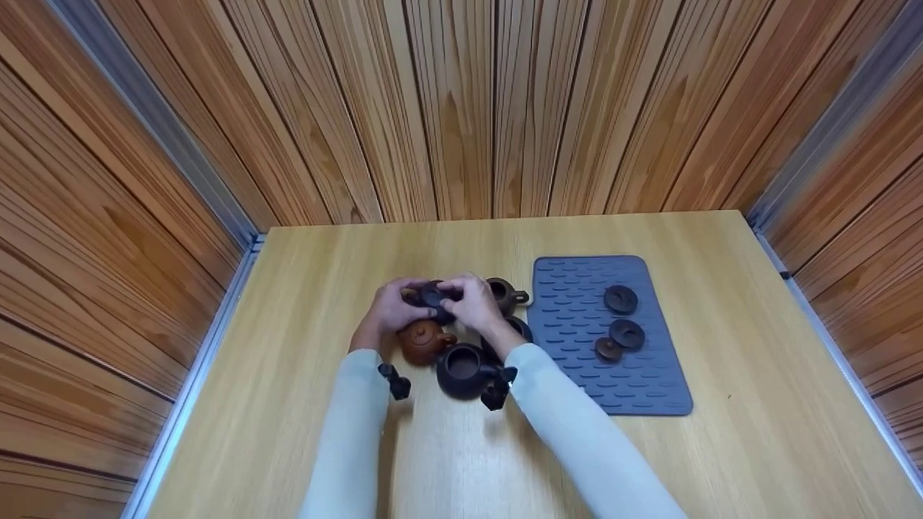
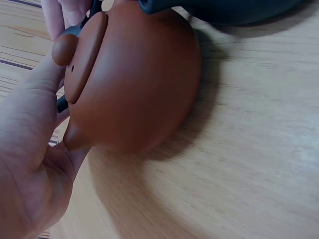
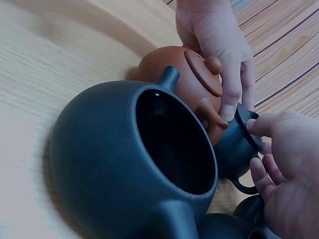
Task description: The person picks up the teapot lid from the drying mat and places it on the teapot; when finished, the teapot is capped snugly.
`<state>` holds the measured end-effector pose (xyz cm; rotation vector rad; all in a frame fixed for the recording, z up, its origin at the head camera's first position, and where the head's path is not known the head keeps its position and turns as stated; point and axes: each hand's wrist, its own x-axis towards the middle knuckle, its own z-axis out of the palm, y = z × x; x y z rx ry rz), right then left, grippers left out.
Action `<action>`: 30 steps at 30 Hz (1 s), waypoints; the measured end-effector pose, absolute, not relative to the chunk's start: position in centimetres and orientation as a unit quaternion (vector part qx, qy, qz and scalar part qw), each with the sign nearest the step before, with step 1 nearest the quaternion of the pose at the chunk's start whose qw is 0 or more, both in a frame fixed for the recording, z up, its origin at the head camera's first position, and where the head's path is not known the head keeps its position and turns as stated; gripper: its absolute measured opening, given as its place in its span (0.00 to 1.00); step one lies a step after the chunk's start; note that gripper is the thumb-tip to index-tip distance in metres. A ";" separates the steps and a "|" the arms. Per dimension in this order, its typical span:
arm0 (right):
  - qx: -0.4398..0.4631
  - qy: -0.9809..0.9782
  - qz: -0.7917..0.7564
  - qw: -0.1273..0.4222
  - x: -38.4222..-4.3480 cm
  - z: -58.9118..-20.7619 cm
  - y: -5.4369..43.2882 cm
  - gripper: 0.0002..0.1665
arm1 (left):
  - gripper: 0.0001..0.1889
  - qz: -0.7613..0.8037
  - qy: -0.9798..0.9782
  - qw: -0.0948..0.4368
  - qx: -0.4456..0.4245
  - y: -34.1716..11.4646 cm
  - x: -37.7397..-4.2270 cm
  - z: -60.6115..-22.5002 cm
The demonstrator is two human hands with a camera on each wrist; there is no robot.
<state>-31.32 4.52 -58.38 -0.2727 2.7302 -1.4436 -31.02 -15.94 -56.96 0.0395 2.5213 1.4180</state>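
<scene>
Behind a reddish-brown lidded teapot, my left hand grips a small dark teapot by its side, thumb on the near face. My right hand pinches the dark lid at that pot's top, thumb on its edge in the right wrist view. The brown teapot fills much of the left wrist view, its own lid on, and hides most of the dark pot there. Nearest the person stands a larger black teapot, its mouth uncovered.
Another uncovered dark teapot stands just right of the hands, and one more is partly hidden by the right wrist. On the right lies a grey textured mat bearing three round dark lids. Wooden walls enclose the table.
</scene>
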 end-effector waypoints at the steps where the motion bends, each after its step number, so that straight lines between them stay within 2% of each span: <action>1: -0.087 0.881 -0.464 0.020 -31.3 -58.4 4.5 0.20 | 0.31 0.487 0.864 0.125 0.012 -16.0 -31.0 -57.0; 8: -0.103 0.881 -0.462 -0.018 -31.1 -58.6 4.1 0.19 | 0.31 0.488 0.864 0.124 0.023 -16.2 -31.2 -57.3; 15: -0.112 0.881 -0.458 -0.031 -30.9 -58.7 4.0 0.19 | 0.33 0.476 0.872 0.101 0.049 -17.1 -32.6 -59.5; 17: -0.112 0.881 -0.460 -0.032 -30.9 -58.7 4.0 0.19 | 0.32 0.477 0.871 0.113 0.037 -16.7 -32.0 -58.4; 30: -0.096 0.884 -0.457 0.020 -32.2 -59.5 4.7 0.23 | 0.30 0.487 0.865 0.122 0.014 -15.9 -30.8 -56.9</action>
